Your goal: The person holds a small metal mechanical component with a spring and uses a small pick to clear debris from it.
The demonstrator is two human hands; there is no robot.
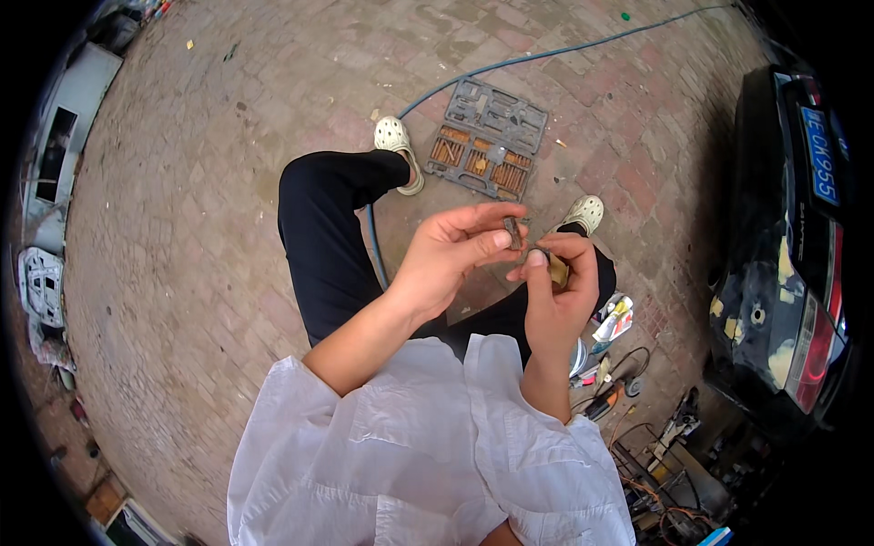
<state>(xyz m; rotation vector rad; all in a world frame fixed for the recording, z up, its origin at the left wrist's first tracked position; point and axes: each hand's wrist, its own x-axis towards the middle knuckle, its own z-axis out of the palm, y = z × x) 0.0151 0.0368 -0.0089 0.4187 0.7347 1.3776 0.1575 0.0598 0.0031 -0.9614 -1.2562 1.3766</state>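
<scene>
In front of my lap, my left hand (446, 255) pinches a small dark, blocky piece (513, 233) between thumb and fingertips; its exact kind is too small to tell. Close beside it, my right hand (560, 296) is closed, thumb against the fingers. A tan, yellowish piece (559, 270) that looks like folded sandpaper or cloth shows within its grip. The fingertips of both hands are near each other. Beyond them on the ground, between my feet, lies an open grey case (496, 114) with rows of rusty brown, rod-like pieces (510, 173) in its near half.
A blue hose (546, 55) runs across the brick paving (209, 227) and past my left leg. A dark car (774, 309) with patched paint stands at the right. Power tools and cables (628, 391) lie at lower right. Metal panels (77, 109) line the left edge.
</scene>
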